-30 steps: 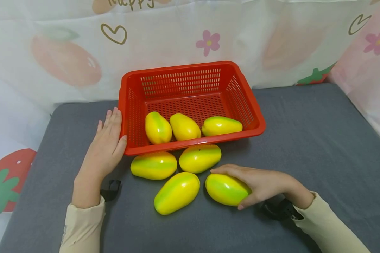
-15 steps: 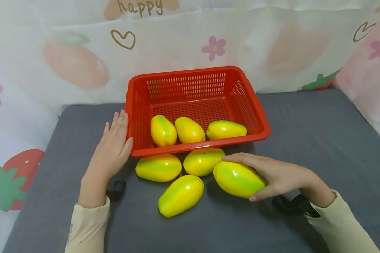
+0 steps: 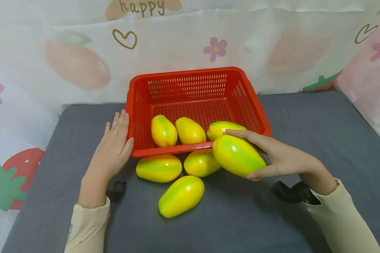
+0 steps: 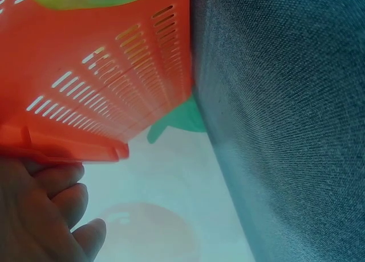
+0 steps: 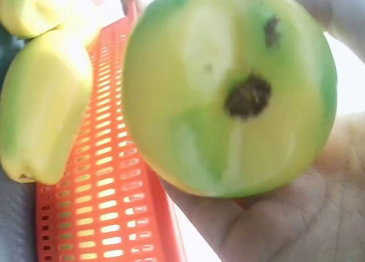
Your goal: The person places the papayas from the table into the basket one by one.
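Your right hand (image 3: 282,153) grips a yellow-green fruit (image 3: 239,156) above the gray tabletop (image 3: 234,221), thumb on the near side, and the fruit hides part of the front rim of the red basket (image 3: 171,150). Your left hand (image 3: 112,144) lies with straight fingers against the basket's left side. Inside, three similar fruits (image 3: 190,130) sit in a row along the front; your right fingers overlap the rightmost one in view. Three loose fruits (image 3: 181,196) lie on the tabletop before the basket, two just by its front and one nearer you. Behind stands a pale backdrop (image 3: 164,56) printed with hearts, flowers and "happy".
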Tool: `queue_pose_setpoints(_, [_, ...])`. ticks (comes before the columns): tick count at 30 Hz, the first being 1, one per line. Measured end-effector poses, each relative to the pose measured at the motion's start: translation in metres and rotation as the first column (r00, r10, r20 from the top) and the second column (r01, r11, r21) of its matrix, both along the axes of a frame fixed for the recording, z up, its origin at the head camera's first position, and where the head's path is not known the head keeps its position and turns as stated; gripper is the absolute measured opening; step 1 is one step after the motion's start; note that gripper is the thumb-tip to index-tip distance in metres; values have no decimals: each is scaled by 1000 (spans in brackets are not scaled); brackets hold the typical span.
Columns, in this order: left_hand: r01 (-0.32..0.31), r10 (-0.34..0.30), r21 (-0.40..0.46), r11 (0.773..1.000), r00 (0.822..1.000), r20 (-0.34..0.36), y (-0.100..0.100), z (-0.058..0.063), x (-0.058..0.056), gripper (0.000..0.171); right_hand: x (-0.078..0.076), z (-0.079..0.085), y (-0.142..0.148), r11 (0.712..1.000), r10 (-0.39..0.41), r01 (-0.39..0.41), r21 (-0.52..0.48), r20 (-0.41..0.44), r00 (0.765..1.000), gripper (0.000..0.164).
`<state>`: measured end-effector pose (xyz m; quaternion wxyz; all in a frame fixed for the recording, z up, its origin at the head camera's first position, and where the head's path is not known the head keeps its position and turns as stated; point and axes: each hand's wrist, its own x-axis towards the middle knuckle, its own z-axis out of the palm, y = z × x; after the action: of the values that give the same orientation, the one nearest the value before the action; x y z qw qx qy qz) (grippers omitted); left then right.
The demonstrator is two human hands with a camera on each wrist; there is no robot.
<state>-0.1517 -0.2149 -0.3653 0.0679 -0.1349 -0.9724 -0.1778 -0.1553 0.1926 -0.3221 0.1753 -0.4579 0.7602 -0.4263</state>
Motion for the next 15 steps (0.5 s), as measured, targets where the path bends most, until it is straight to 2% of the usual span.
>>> queue_pose_setpoints(8, [1, -1, 0, 1000, 1000, 4, 0, 0, 0, 66, -16, 8, -6, 993, -98, 102, -64, 53, 994, 89])
queue_pose_setpoints(15, [1, -1, 0, 1000, 1000, 7, 0, 0, 0, 66, -33, 9, -12, 980, -136, 150, -129, 107, 985, 86])
